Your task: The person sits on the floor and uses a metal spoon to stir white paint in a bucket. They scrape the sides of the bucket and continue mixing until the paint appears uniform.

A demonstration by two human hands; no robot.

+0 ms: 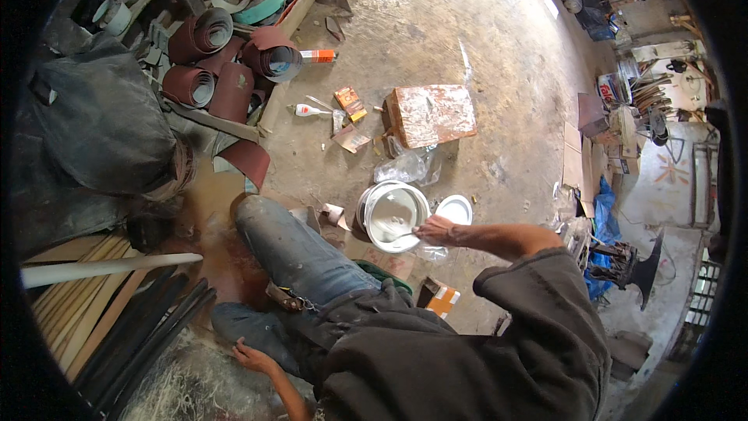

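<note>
My right hand [436, 231] is closed over the near right rim of a white bucket [425, 201]. A thin, pale tool [405, 235] runs from its fingers down into the bucket; I cannot make out the tool's kind. White, paste-like stuff [392, 212] lies inside the bucket. Just right of it, a round white lid [454, 209] is on the floor. My left hand [253, 357] is beside my bent knee at the lower left, fingers loosely apart and nothing in them.
Beyond the bucket are a clear plastic bag [405, 166], a worn reddish block [432, 114], a small white bottle [309, 110] and an orange box [351, 104]. Sandpaper rolls [204, 35] fill the upper left. Long strips and rods [101, 288] lie at the left; an anvil [647, 269] stands right.
</note>
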